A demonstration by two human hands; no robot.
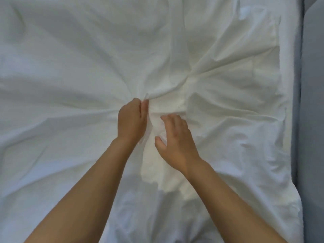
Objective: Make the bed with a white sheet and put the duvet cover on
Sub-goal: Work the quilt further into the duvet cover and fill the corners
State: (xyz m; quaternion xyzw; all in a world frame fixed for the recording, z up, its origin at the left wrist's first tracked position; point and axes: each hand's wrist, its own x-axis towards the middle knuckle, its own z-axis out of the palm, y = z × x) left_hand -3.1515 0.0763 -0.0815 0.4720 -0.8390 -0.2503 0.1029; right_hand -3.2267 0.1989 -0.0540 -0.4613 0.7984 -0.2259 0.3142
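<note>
Pinching left hand point(132, 120) on duvet cover point(73, 64), right hand point(176, 143) spread, touching it

1. A crumpled white fabric duvet cover point(70, 67) lies spread over the bed and fills most of the view.
2. The left hand point(132, 118) pinches a raised fold of the cover between thumb and fingers, and creases fan out from that pinch.
3. The right hand point(175, 142) is just beside the left, palm down, its fingers spread and lightly bent on the cloth.
4. A brighter, cream-white patch of fabric point(157, 172) shows between and below the hands.
5. A smooth white bed sheet point(289, 67) runs along the cover's right edge.
6. A plain grey band point(312, 120) borders the sheet on the far right.
</note>
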